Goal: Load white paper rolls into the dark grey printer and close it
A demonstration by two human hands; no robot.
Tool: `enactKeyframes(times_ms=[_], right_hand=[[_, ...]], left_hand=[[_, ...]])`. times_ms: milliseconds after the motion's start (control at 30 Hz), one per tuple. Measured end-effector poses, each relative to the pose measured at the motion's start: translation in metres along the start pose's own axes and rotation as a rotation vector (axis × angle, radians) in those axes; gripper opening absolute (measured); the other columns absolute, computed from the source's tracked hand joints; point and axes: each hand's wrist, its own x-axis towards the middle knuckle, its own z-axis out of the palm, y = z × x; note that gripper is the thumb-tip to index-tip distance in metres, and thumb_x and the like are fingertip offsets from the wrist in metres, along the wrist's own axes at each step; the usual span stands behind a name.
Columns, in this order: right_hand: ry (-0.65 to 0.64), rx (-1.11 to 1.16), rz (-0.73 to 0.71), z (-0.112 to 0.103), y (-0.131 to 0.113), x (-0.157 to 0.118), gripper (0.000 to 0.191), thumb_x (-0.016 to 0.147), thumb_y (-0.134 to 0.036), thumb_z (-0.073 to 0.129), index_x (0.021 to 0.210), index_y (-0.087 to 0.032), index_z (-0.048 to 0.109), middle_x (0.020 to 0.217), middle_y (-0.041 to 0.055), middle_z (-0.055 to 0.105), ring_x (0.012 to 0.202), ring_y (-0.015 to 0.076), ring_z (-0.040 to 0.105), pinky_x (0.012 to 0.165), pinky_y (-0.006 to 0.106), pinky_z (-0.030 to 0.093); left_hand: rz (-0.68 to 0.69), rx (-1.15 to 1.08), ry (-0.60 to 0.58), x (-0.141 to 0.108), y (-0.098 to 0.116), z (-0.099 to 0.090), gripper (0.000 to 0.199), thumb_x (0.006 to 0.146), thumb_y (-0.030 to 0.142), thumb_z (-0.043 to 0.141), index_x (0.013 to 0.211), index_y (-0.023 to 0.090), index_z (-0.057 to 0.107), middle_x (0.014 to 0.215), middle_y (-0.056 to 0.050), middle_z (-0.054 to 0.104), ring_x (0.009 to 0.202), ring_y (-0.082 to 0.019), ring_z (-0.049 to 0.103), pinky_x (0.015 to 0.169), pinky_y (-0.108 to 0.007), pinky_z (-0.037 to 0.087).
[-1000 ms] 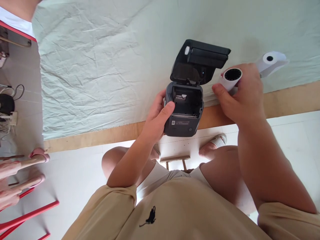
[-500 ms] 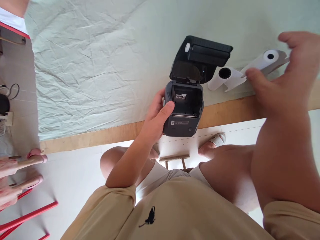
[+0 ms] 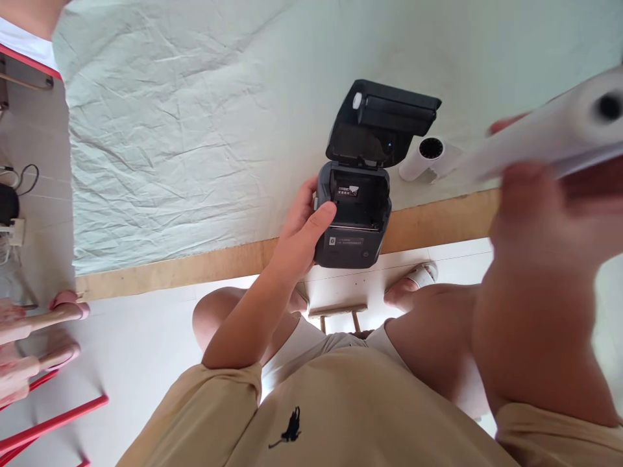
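A black portable label printer (image 3: 351, 250) is gripped at its left side by my left hand (image 3: 306, 224), the thumb lying over the rim of its paper bay. Its lid (image 3: 384, 120) stands raised on the hinge, and no roll lies in the bay. Over at the right, my right hand (image 3: 540, 201) is closed around a white paper roll (image 3: 549, 136) with a dark core hole, lifted above the table; motion blurs both. Between printer and right hand, a second white paper roll (image 3: 413, 163) with a dark, ridged core rests on the cloth, a loose end beside it.
Pale green wrinkled cloth (image 3: 170, 130) covers the table, whose wooden front edge (image 3: 170, 269) shows below it. Part of another person's arm (image 3: 36, 16) is at the upper left. Red stool legs (image 3: 53, 425) and cables (image 3: 24, 178) are on the left. My knees are under the edge.
My right hand has taken hold of the right-hand paper roll and lifted it off the cloth, toward the right. My left hand keeps the printer in nearly the same place.
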Motion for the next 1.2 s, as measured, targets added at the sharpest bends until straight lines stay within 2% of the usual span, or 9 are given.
enactKeyframes(times_ms=[133,400,567,667,767,867,967,1067,1200], right_hand=[[0.452,-0.070,-0.087,0.045,-0.032,0.006,0.038,0.096,-0.023,0.080,0.129,-0.039,0.072,0.105,0.0010,0.087,0.092,0.0305,0.085,0.079,0.051,0.067],[0.376,-0.133,-0.185,0.061,-0.015,0.012,0.027,0.096,-0.005,0.067,0.096,-0.031,0.075,0.102,-0.0048,0.092,0.092,0.0239,0.089,0.081,0.044,0.060],[0.204,-0.042,-0.157,0.054,-0.022,0.001,0.009,0.108,-0.034,0.075,0.100,-0.035,0.078,0.096,-0.0037,0.090,0.116,0.0319,0.087,0.102,0.055,0.060],[0.331,0.002,-0.169,0.053,-0.014,-0.002,0.019,0.114,-0.044,0.063,0.104,-0.034,0.077,0.089,-0.0019,0.085,0.103,0.0284,0.085,0.097,0.053,0.062],[0.532,-0.104,-0.079,0.054,-0.005,-0.001,0.028,0.112,-0.050,0.059,0.131,-0.037,0.074,0.125,0.0090,0.083,0.116,0.0324,0.083,0.091,0.053,0.067],[0.451,-0.100,0.005,0.055,-0.005,-0.001,0.057,0.112,-0.059,0.051,0.166,-0.043,0.055,0.169,0.0141,0.066,0.159,0.0407,0.067,0.114,0.065,0.066],[0.508,0.048,-0.019,0.057,-0.008,-0.002,0.054,0.111,-0.057,0.054,0.165,-0.050,0.057,0.147,0.0101,0.075,0.133,0.0370,0.079,0.106,0.060,0.068],[0.552,0.061,-0.051,0.060,-0.007,-0.005,0.035,0.109,-0.050,0.061,0.142,-0.042,0.073,0.109,0.0074,0.076,0.098,0.0312,0.078,0.082,0.052,0.066],[0.301,0.098,0.155,0.067,-0.004,-0.015,0.043,0.111,-0.048,0.066,0.153,-0.036,0.064,0.141,0.0110,0.078,0.092,0.0245,0.078,0.073,0.045,0.069]], left_hand=[[0.057,0.032,-0.025,0.000,-0.005,-0.005,0.081,0.093,0.069,0.089,0.158,0.035,0.057,0.155,-0.010,0.080,0.133,-0.035,0.086,0.097,-0.044,0.075],[0.086,0.030,-0.095,0.001,-0.003,-0.006,0.079,0.098,0.070,0.083,0.162,0.030,0.059,0.169,-0.013,0.074,0.153,-0.037,0.077,0.118,-0.047,0.070],[0.089,0.104,-0.088,0.004,-0.010,-0.015,0.100,0.084,0.071,0.097,0.166,0.030,0.056,0.157,-0.014,0.080,0.136,-0.036,0.082,0.111,-0.045,0.071],[0.089,0.197,-0.077,0.003,-0.013,-0.020,0.108,0.077,0.068,0.105,0.168,0.033,0.058,0.140,-0.010,0.084,0.120,-0.032,0.083,0.100,-0.042,0.071],[0.125,0.209,-0.092,0.002,-0.014,-0.022,0.113,0.076,0.067,0.106,0.173,0.038,0.055,0.147,-0.010,0.080,0.118,-0.032,0.083,0.097,-0.043,0.072],[0.169,0.189,-0.111,0.003,-0.014,-0.022,0.124,0.072,0.068,0.107,0.179,0.045,0.047,0.158,-0.010,0.075,0.122,-0.034,0.084,0.097,-0.047,0.074],[0.158,0.182,-0.059,0.004,-0.014,-0.020,0.127,0.070,0.069,0.107,0.179,0.044,0.045,0.158,-0.011,0.075,0.130,-0.037,0.082,0.101,-0.047,0.073],[0.138,0.169,-0.019,0.004,-0.015,-0.019,0.132,0.070,0.067,0.109,0.181,0.041,0.041,0.169,-0.013,0.069,0.145,-0.041,0.077,0.112,-0.050,0.071],[0.179,0.115,-0.052,0.004,-0.017,-0.019,0.127,0.072,0.063,0.108,0.179,0.044,0.041,0.167,-0.010,0.071,0.137,-0.039,0.081,0.106,-0.048,0.074]])
